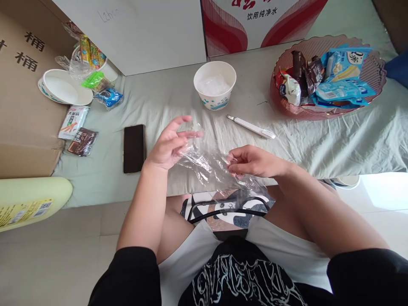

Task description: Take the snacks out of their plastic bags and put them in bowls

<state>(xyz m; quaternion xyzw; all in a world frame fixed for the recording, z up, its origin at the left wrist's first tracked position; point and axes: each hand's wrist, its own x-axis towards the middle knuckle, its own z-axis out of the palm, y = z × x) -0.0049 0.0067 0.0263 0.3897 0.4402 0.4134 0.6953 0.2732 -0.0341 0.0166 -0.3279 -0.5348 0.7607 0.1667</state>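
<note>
A thin, crinkled sheet of clear plastic (204, 163) stretches between my two hands; whether it is a bag or a glove I cannot tell. On its left side, my left hand (170, 142) has two fingers stretched out, with the thumb and lower fingers against the plastic. My right hand (250, 160) pinches the other side between thumb and curled fingers. Loose plastic hangs over the table's front edge. Beyond my hands stands a white paper bowl (215, 102) with clear or whitish contents. Right of it lies a white utility knife (250, 126), touched by neither hand.
A pink ribbed basket (280, 104) of snack packets stands at right. At left are a phone (134, 148), snack packets (74, 121), a tilted paper bowl (63, 87) and a pale green bottle (35, 202). A white-and-red carton (226, 32) borders the back; a brown carton (25, 106) stands left.
</note>
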